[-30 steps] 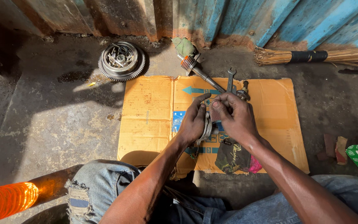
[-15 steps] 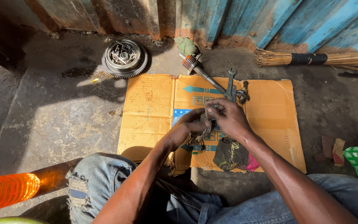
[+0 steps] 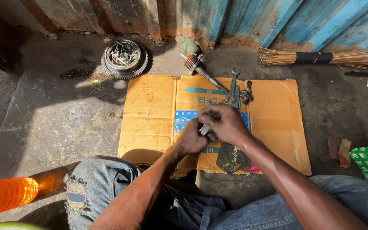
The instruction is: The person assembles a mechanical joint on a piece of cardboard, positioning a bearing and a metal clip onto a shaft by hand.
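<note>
Head view, looking down at a flattened cardboard sheet (image 3: 150, 115) on the concrete floor (image 3: 47, 123).

Centre frame: left hand (image 3: 191, 138) and right hand (image 3: 225, 123) pressed together over a small metal part (image 3: 206, 132), both closed on it; the part mostly hidden by the fingers, exact kind unclear. Right hand on top, left hand cupped beneath at 7 o'clock of it. Part held just above the cardboard, near its middle.

At 12 o'clock of the hands: open-end spanner (image 3: 234, 85) lying on the cardboard, a small metal fitting (image 3: 246, 94) just beside it at 3 o'clock. Long shaft (image 3: 203, 72) running from the spanner toward 11 o'clock, off the cardboard edge. Toothed clutch basket (image 3: 124, 58) well apart at 10 o'clock, holding loose bolts. Dark rag (image 3: 233, 158) at 6 o'clock of the hands. Broom (image 3: 320, 57) at 2 o'clock along the blue metal wall.

Step in hand, as judged: twisting or fitting the small part by grip alone. Next move likely calls for a firm two-hand hold and the spanner within reach.
</note>
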